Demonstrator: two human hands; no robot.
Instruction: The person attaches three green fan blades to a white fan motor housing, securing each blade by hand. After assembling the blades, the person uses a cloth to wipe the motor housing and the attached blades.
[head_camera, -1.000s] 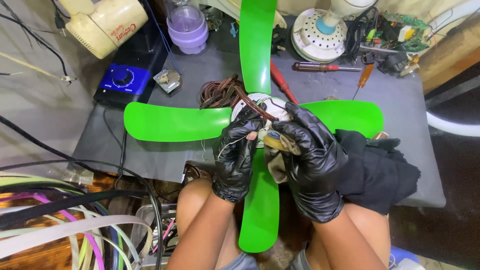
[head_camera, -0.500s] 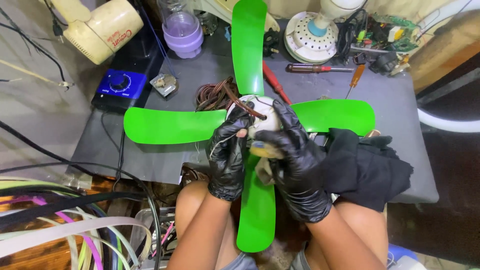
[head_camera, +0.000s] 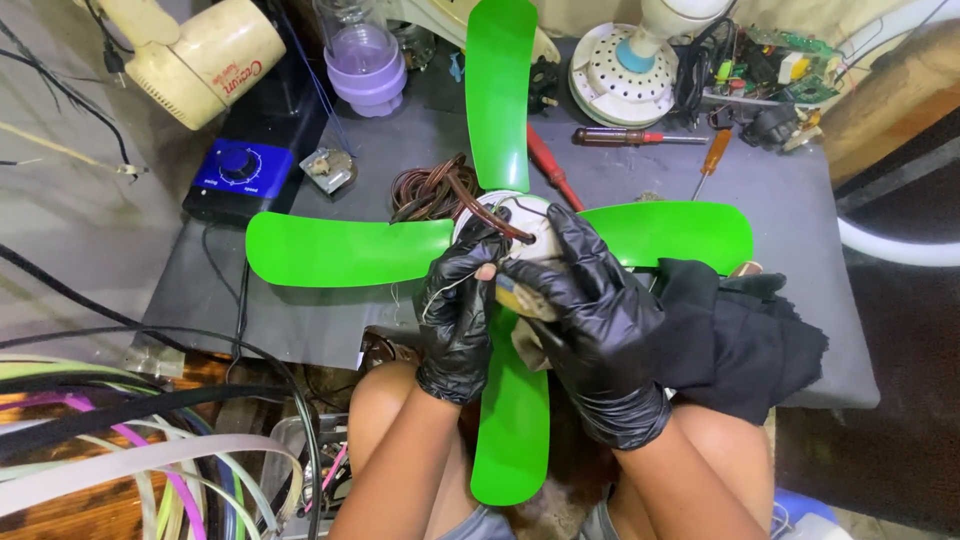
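A dark grey worktable (head_camera: 780, 180) stands over what looks like a brown floor (head_camera: 900, 440), evenly lit

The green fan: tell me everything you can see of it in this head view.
The green fan has four glossy, plastic-looking blades set in a cross around a pale round hub. It lies flat on the grey table, with the near blade hanging past the edge between the person's knees. Brown wire coils beside the hub and runs onto it. The left hand and right hand, both in black gloves, rest at the hub, each with a grip on small parts there.
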